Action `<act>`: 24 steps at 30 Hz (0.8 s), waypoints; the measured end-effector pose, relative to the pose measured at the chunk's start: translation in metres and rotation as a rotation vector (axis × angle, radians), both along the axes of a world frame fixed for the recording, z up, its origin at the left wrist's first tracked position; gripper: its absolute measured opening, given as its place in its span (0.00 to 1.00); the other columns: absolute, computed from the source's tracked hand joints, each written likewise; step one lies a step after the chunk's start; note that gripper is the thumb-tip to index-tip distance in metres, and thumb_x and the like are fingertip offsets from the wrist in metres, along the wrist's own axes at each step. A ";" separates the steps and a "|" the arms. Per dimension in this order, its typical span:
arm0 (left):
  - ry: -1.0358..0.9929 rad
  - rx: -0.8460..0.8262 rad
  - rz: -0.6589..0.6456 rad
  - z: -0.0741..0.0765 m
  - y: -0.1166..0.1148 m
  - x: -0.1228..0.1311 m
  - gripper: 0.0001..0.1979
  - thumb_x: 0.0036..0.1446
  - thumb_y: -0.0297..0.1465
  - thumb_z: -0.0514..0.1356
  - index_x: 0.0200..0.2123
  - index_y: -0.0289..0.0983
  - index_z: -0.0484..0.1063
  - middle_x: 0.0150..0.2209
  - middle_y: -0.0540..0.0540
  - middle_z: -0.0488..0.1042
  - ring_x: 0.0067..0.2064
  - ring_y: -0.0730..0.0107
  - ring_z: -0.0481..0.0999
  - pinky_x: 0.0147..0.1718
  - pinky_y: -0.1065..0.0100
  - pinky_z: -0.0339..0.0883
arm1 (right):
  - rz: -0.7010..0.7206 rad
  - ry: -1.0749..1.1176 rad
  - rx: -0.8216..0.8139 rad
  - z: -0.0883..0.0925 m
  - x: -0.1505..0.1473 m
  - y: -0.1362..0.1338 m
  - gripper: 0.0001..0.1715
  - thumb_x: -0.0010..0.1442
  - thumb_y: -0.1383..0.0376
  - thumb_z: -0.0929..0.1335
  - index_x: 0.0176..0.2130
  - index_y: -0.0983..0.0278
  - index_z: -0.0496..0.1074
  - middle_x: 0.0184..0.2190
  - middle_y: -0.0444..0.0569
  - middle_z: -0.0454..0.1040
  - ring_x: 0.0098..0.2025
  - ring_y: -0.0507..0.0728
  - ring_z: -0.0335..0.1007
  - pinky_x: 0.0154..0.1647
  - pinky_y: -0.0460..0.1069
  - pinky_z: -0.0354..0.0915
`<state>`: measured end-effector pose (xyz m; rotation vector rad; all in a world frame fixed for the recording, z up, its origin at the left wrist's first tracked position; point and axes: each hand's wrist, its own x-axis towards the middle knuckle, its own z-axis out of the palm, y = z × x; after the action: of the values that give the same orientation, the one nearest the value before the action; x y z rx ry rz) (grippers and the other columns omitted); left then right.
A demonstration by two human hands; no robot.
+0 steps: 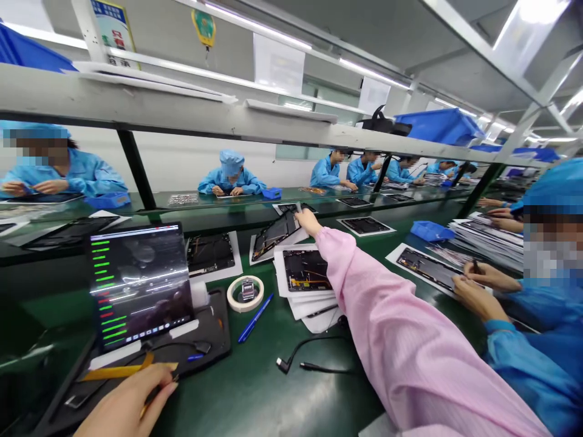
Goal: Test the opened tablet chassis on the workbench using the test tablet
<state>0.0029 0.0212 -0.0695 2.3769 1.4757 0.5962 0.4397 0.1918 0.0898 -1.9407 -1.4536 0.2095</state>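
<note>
Tablet (276, 233) in right hand (310, 222), left hand (141, 394) pinching something small (175, 377), blue bin (430, 233) (contents unclear)

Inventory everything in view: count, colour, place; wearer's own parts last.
Screen: one, dark, left
Tape roll: one, cream, centre
Pen: one, blue, beside tape roll
Open devices: several, black, on white sheets
Tilted device: one, dark, centre
Cables: count unclear, black, foreground
Strip: one, yellow, lower left
Bins: several, blue, scattered
Shelf: one, whitish, overhead
Hanging device: one, yellow-green, top
Co-workers: several, blue-clothed, opposite and right
Bench: one, green, foreground
Left hand: one, bare, lower left
Right hand: one, pink-sleeved, at tilted device
</note>
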 end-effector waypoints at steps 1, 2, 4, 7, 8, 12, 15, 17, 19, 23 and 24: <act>0.001 -0.002 0.002 0.005 -0.002 0.002 0.17 0.55 0.46 0.53 0.33 0.44 0.76 0.39 0.46 0.80 0.40 0.58 0.79 0.38 0.66 0.74 | 0.036 -0.032 0.061 0.010 -0.014 -0.009 0.15 0.65 0.61 0.64 0.48 0.69 0.68 0.44 0.54 0.71 0.45 0.59 0.68 0.47 0.54 0.65; 0.003 -0.004 0.003 0.009 -0.004 0.005 0.17 0.55 0.46 0.53 0.33 0.43 0.76 0.39 0.46 0.79 0.40 0.58 0.79 0.39 0.65 0.73 | 0.076 -0.064 0.121 0.020 -0.027 -0.021 0.14 0.65 0.63 0.63 0.49 0.68 0.67 0.44 0.54 0.71 0.46 0.60 0.68 0.49 0.53 0.64; 0.005 -0.006 -0.002 0.018 -0.007 0.009 0.17 0.55 0.46 0.52 0.33 0.43 0.76 0.39 0.45 0.79 0.40 0.58 0.78 0.40 0.64 0.73 | 0.156 -0.125 0.230 0.041 -0.048 -0.051 0.16 0.65 0.64 0.62 0.52 0.65 0.64 0.44 0.53 0.72 0.48 0.61 0.67 0.50 0.52 0.61; -0.028 0.005 0.004 0.032 -0.010 0.012 0.17 0.55 0.45 0.52 0.33 0.41 0.75 0.37 0.44 0.79 0.40 0.58 0.78 0.40 0.63 0.71 | 0.220 -0.134 0.469 0.067 -0.056 -0.102 0.15 0.63 0.64 0.62 0.50 0.64 0.65 0.43 0.51 0.73 0.47 0.60 0.67 0.50 0.51 0.61; -0.049 0.007 0.012 0.037 -0.011 0.013 0.17 0.55 0.45 0.52 0.32 0.41 0.75 0.36 0.44 0.79 0.39 0.58 0.78 0.40 0.63 0.70 | 0.224 -0.079 0.538 0.072 -0.052 -0.120 0.13 0.62 0.64 0.62 0.46 0.64 0.67 0.42 0.51 0.73 0.46 0.59 0.68 0.49 0.51 0.62; -0.193 -0.028 0.109 0.062 -0.020 0.010 0.19 0.53 0.47 0.52 0.30 0.39 0.74 0.32 0.46 0.79 0.34 0.60 0.77 0.35 0.66 0.68 | 0.224 0.413 0.420 0.064 -0.030 -0.181 0.09 0.57 0.61 0.66 0.37 0.63 0.71 0.34 0.47 0.75 0.40 0.60 0.71 0.41 0.52 0.67; -0.342 -0.079 0.220 0.077 -0.022 0.003 0.19 0.52 0.47 0.55 0.34 0.38 0.75 0.30 0.47 0.78 0.29 0.65 0.75 0.31 0.68 0.67 | 0.226 0.756 0.154 0.023 -0.032 -0.221 0.11 0.53 0.59 0.69 0.37 0.61 0.74 0.33 0.45 0.77 0.37 0.61 0.73 0.38 0.53 0.70; -0.460 -0.118 0.292 0.085 -0.023 -0.001 0.19 0.51 0.46 0.57 0.34 0.36 0.74 0.28 0.47 0.76 0.26 0.68 0.73 0.25 0.71 0.65 | 0.223 0.881 -0.007 -0.012 -0.046 -0.250 0.14 0.52 0.58 0.71 0.40 0.59 0.74 0.35 0.45 0.77 0.36 0.60 0.74 0.37 0.52 0.70; -0.561 -0.146 0.321 0.090 -0.025 -0.004 0.19 0.49 0.46 0.59 0.34 0.35 0.74 0.26 0.47 0.75 0.24 0.71 0.71 0.20 0.74 0.61 | 0.214 0.953 -0.132 -0.045 -0.067 -0.278 0.16 0.50 0.59 0.73 0.41 0.59 0.75 0.37 0.46 0.78 0.36 0.59 0.75 0.36 0.50 0.71; -0.652 -0.173 0.300 0.095 -0.030 -0.004 0.17 0.49 0.43 0.61 0.33 0.33 0.74 0.21 0.50 0.71 0.21 0.75 0.67 0.18 0.76 0.56 | 0.231 1.083 -0.307 -0.074 -0.103 -0.311 0.18 0.50 0.58 0.74 0.41 0.60 0.75 0.39 0.47 0.78 0.38 0.59 0.75 0.37 0.49 0.71; -0.675 -0.175 0.298 0.095 -0.031 -0.004 0.16 0.49 0.42 0.61 0.33 0.33 0.74 0.21 0.50 0.71 0.21 0.76 0.66 0.18 0.76 0.56 | 0.240 1.111 -0.323 -0.073 -0.107 -0.313 0.19 0.49 0.57 0.74 0.42 0.60 0.75 0.40 0.48 0.78 0.38 0.60 0.75 0.37 0.50 0.71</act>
<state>-0.0014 -0.0095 0.0259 1.5891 1.4735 1.1442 0.3326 -0.1215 0.0170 -1.3999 -0.8777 1.4366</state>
